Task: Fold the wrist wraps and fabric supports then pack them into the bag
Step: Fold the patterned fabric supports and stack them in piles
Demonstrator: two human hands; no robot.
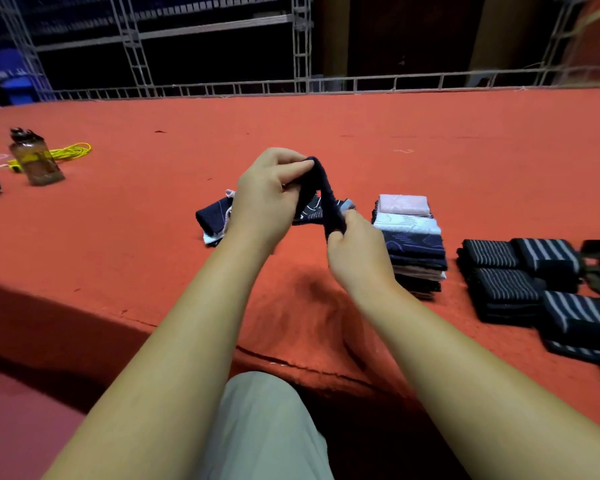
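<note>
The left hand (267,199) is pinching the upper end of a navy fabric support (321,192) between thumb and fingers, while the right hand (355,251) is gripping its lower end, so the strip is hanging stretched and slanting above the red mat (361,133), probably to straighten it before doubling it over. Beneath the hands, a loose heap of unfolded supports (213,218) is lying, partly hidden behind the left wrist. Just right of the right hand a folded stack (411,240) is standing, likely where this piece belongs. Farther right, striped wrist wraps (520,282) are sitting rolled together, touching one another. Far left, a bottle (35,157) and yellow cord (71,150) are lying well clear. No bag can be identified with certainty.
</note>
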